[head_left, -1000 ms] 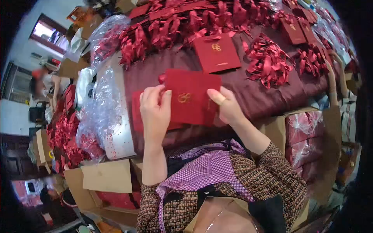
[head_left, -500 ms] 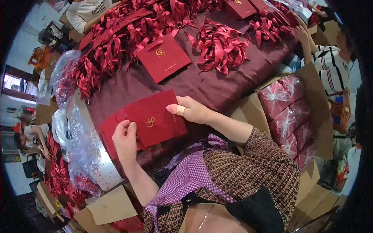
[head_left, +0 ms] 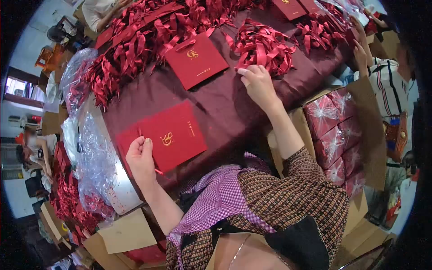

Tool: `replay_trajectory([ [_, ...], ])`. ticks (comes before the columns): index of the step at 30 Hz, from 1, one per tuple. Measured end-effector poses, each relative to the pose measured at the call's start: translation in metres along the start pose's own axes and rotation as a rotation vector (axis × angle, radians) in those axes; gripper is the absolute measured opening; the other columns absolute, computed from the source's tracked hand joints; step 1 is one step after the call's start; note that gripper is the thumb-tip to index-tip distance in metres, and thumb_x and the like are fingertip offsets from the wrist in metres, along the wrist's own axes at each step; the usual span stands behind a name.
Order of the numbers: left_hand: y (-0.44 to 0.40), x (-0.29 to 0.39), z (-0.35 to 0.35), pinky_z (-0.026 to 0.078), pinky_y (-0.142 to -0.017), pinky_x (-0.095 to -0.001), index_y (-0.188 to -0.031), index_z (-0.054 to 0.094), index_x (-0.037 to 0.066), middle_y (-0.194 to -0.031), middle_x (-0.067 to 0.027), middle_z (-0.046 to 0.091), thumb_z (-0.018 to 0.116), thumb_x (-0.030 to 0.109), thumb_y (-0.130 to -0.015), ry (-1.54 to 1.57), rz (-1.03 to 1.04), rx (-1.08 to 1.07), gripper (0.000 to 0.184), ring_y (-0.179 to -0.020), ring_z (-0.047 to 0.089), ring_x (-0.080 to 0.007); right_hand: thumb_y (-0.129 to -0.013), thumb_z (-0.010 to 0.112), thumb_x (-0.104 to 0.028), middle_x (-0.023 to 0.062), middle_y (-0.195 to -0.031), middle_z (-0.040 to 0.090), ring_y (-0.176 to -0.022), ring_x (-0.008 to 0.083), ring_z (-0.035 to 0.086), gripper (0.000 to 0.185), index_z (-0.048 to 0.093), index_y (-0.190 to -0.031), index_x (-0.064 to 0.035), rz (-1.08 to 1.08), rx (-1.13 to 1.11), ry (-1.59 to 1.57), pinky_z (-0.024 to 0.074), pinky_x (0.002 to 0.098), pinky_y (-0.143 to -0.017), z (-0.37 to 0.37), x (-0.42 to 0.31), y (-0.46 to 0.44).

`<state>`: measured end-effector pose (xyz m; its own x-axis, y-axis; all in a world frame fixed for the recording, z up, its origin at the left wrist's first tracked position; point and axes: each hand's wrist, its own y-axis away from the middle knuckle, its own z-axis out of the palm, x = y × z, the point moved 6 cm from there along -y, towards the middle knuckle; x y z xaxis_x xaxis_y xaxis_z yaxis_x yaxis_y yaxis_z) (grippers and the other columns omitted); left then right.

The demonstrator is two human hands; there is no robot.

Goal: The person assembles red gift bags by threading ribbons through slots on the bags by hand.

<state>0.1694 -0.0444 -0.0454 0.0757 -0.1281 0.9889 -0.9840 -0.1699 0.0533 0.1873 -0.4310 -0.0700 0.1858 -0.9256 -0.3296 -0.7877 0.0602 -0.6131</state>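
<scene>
A red bag with a gold logo (head_left: pixel 177 135) lies at the table's near left, its logo turned sideways. My left hand (head_left: pixel 141 157) is closed at its left edge, pinching the bag, with a bit of ribbon showing below. Over at the ribbon pile (head_left: pixel 265 47), my right hand (head_left: pixel 257 83) touches the near edge with fingers pressed together; what they hold, if anything, is too small to tell. Between the hands and the far ribbons, another red bag (head_left: pixel 196 63) rests flat on the dark red cloth (head_left: pixel 225 108).
Rows of ribboned bags (head_left: pixel 135 49) line the far side. Clear plastic wrap (head_left: pixel 92 157) hangs at the left edge. An open carton with wrapped red packs (head_left: pixel 330 135) stands at the right. Co-workers' hands (head_left: pixel 360 49) show at the far right; other people sit around.
My right hand has let go of the near bag and moved up and right to the ribbon pile. My left hand stays at the bag's left side.
</scene>
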Motion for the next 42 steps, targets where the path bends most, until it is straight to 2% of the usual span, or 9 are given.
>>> replay_trajectory([
  [5, 0.002, 0.008, -0.003, 0.049, -0.074, -0.0253, -0.107, 0.063, -0.009, -0.088, -0.0093, 0.068, 0.069, 0.012, -0.085, -0.244, 0.058, 0.028, 0.031, -0.081, 0.061, -0.0129, -0.076, 0.068, -0.012, 0.0056, -0.086, 0.058, -0.085, 0.0279, 0.055, 0.010, 0.068, -0.086, -0.0127, -0.068, 0.014, -0.001, 0.0430, 0.0412, -0.077, -0.004, -0.008, -0.004],
  [8, 0.004, 0.004, -0.005, 0.049, -0.071, -0.0242, -0.107, 0.064, -0.008, -0.087, -0.0077, 0.068, 0.068, 0.009, -0.085, -0.199, 0.007, 0.049, 0.028, -0.080, 0.060, -0.0108, -0.076, 0.070, -0.010, 0.0038, -0.102, 0.066, -0.097, 0.0254, 0.058, 0.016, 0.068, -0.091, -0.0130, -0.101, 0.094, -0.189, 0.0431, 0.0388, -0.084, 0.000, -0.020, -0.013],
  [11, 0.009, 0.005, -0.002, 0.046, -0.066, -0.0207, -0.107, 0.063, -0.007, -0.083, -0.0026, 0.065, 0.066, 0.005, -0.086, -0.074, -0.040, 0.035, 0.025, -0.075, 0.056, -0.0057, -0.083, 0.065, -0.003, 0.0071, -0.099, 0.067, -0.093, 0.0231, 0.060, 0.014, 0.069, -0.095, -0.0054, -0.188, 0.069, -0.373, 0.0454, 0.0330, -0.085, -0.012, -0.070, -0.023],
  [14, 0.011, 0.008, 0.001, 0.045, -0.064, -0.0194, -0.107, 0.063, -0.007, -0.082, -0.0013, 0.064, 0.065, 0.003, -0.086, -0.020, 0.028, 0.014, 0.023, -0.073, 0.054, -0.0043, -0.086, 0.062, 0.001, 0.0055, -0.093, 0.063, -0.090, 0.0171, 0.059, 0.016, 0.067, -0.101, -0.0041, -0.128, -0.060, -0.700, 0.0462, 0.0280, -0.081, 0.000, -0.106, -0.022],
  [16, 0.012, 0.007, 0.001, 0.044, -0.063, -0.0186, -0.107, 0.063, -0.007, -0.082, -0.0002, 0.063, 0.065, 0.002, -0.086, -0.020, 0.028, 0.032, 0.023, -0.071, 0.053, -0.0036, -0.080, 0.067, -0.001, 0.0086, -0.094, 0.066, -0.093, 0.0240, 0.059, 0.021, 0.066, -0.101, -0.0066, -0.022, -0.150, -0.876, 0.0455, 0.0338, -0.080, 0.010, -0.133, -0.018],
  [17, 0.013, 0.006, 0.000, 0.043, -0.062, -0.0186, -0.107, 0.063, -0.007, -0.081, 0.0003, 0.063, 0.065, 0.002, -0.086, -0.012, 0.030, 0.040, 0.023, -0.071, 0.053, -0.0035, -0.088, 0.063, -0.001, 0.0075, -0.100, 0.062, -0.093, 0.0142, 0.058, 0.018, 0.064, -0.105, -0.0035, 0.015, -0.273, -0.950, 0.0469, 0.0275, -0.083, 0.019, -0.144, -0.013],
  [20, 0.014, 0.006, 0.000, 0.043, -0.062, -0.0186, -0.107, 0.063, -0.007, -0.080, 0.0010, 0.062, 0.066, 0.002, -0.086, -0.020, 0.043, 0.054, 0.023, -0.070, 0.052, -0.0034, -0.086, 0.066, -0.005, 0.0070, -0.099, 0.062, -0.097, 0.0162, 0.059, 0.017, 0.062, -0.102, -0.0007, 0.077, -0.339, -1.018, 0.0461, 0.0278, -0.087, 0.029, -0.176, -0.006],
  [24, 0.017, 0.010, -0.001, 0.044, -0.062, -0.0193, -0.105, 0.064, -0.007, -0.080, 0.0011, 0.062, 0.066, 0.002, -0.085, -0.037, 0.070, 0.052, 0.022, -0.071, 0.053, -0.0039, -0.079, 0.070, -0.001, 0.0090, -0.091, 0.063, -0.088, 0.0232, 0.059, 0.018, 0.063, -0.095, -0.0020, -0.102, -0.283, -0.979, 0.0468, 0.0326, -0.079, 0.031, -0.203, -0.009],
  [42, 0.032, 0.040, 0.012, 0.050, -0.064, -0.0280, -0.097, 0.065, -0.005, -0.082, -0.0117, 0.064, 0.066, 0.001, -0.082, -0.333, 0.311, 0.165, 0.016, -0.070, 0.061, -0.0145, -0.074, 0.068, -0.002, 0.0087, -0.081, 0.061, -0.079, 0.0277, 0.057, 0.014, 0.058, -0.084, -0.0041, -0.348, -0.059, -0.744, 0.0448, 0.0372, -0.073, 0.024, -0.229, -0.018],
])
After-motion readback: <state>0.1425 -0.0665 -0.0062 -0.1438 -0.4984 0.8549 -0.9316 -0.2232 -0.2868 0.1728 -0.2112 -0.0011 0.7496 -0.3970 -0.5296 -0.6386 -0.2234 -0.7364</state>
